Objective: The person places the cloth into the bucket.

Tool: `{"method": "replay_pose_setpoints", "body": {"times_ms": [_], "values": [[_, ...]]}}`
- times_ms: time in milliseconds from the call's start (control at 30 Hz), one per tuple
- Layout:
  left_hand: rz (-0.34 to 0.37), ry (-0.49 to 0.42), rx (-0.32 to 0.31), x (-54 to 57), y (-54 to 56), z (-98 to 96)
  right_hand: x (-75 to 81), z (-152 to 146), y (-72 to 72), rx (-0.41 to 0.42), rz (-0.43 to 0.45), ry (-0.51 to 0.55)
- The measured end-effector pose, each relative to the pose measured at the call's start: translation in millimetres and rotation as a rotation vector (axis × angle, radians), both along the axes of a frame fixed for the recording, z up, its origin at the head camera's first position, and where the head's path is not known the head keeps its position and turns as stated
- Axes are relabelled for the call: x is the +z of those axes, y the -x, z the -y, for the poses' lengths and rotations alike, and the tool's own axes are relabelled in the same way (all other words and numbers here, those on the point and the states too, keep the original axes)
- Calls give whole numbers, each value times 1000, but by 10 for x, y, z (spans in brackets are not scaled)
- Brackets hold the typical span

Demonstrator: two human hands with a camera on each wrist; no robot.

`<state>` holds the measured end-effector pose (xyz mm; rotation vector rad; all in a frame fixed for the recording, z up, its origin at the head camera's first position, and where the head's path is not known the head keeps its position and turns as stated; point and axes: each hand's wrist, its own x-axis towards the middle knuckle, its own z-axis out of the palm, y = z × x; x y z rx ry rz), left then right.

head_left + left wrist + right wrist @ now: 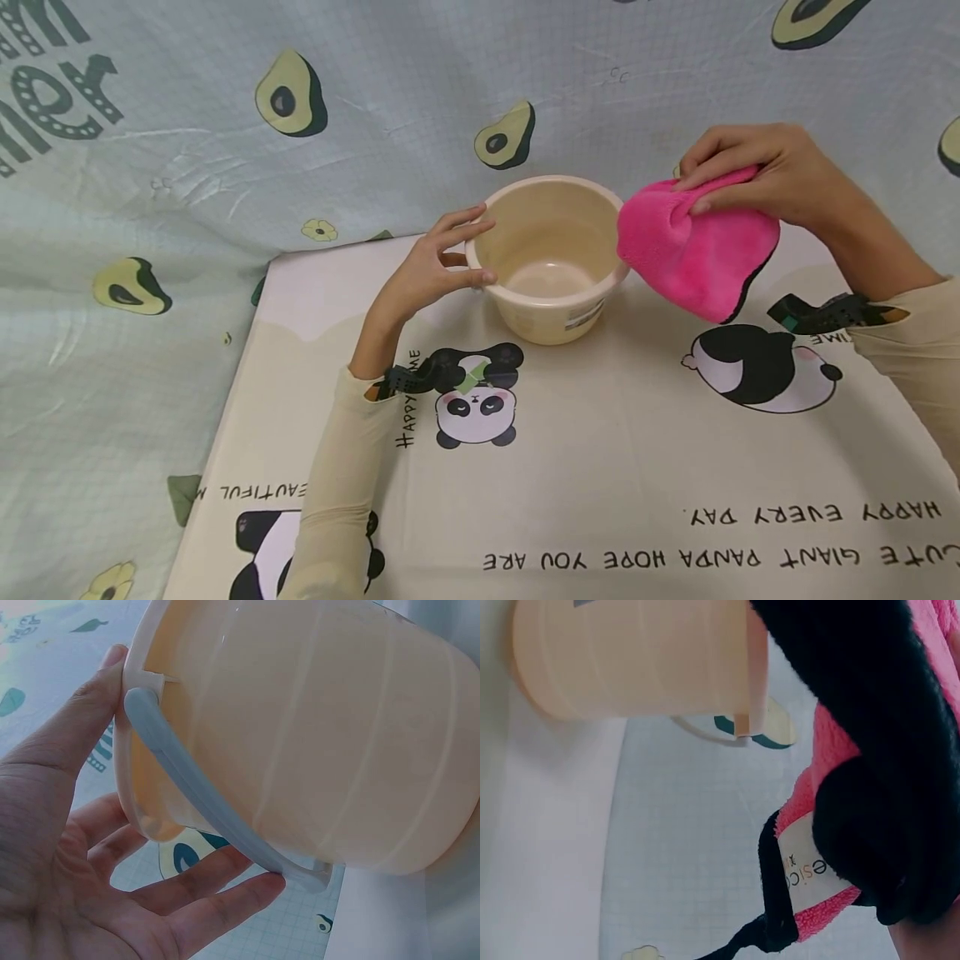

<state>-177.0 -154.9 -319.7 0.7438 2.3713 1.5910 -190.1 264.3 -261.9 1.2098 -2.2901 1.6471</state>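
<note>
A cream plastic bucket (551,308) stands upright on the table, its mouth facing up and its inside bare. My left hand (431,267) grips the left side of the rim, thumb toward the near side and fingers at the far side. In the left wrist view, two fingertips of that hand lie at the pale blue-grey handle (202,791), which hangs down. To the right of the bucket, my right hand (757,171) pinches a bright pink fluffy cloth (697,250) above the table. Its black underside, white label (810,866) and black hanging loop (772,892) show in the right wrist view.
The table is covered with a panda-print cloth (600,467) bearing lettering. A pale blue avocado-print curtain (390,100) hangs behind and along the left, close to the bucket's far side. Black straps (832,312) circle the wrists.
</note>
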Motion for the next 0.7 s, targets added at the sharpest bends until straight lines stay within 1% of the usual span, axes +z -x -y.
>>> {"method": "replay_pose_setpoints", "body": {"times_ms": [67, 100, 200, 300, 367, 467, 567, 700], "values": [[-6, 5, 4, -2, 3, 4, 42, 15, 10, 6, 33, -9], [-9, 6, 4, -5, 8, 6, 58, 22, 17, 7, 26, -27], [-22, 21, 6, -5, 9, 10, 85, 50, 41, 7, -29, -115], [-28, 31, 8, -11, 7, 11, 100, 86, 63, 14, -103, -212], [-26, 34, 12, -8, 1, 13, 117, 117, 77, 33, -122, -254], [-25, 33, 17, -9, -1, 22, 155, 172, 97, 66, -150, -297], [-29, 35, 19, -6, -4, 30, 187, 225, 120, 109, -180, -312], [-34, 34, 19, -12, 2, 35, 231, 280, 138, 138, -204, -327]]}}
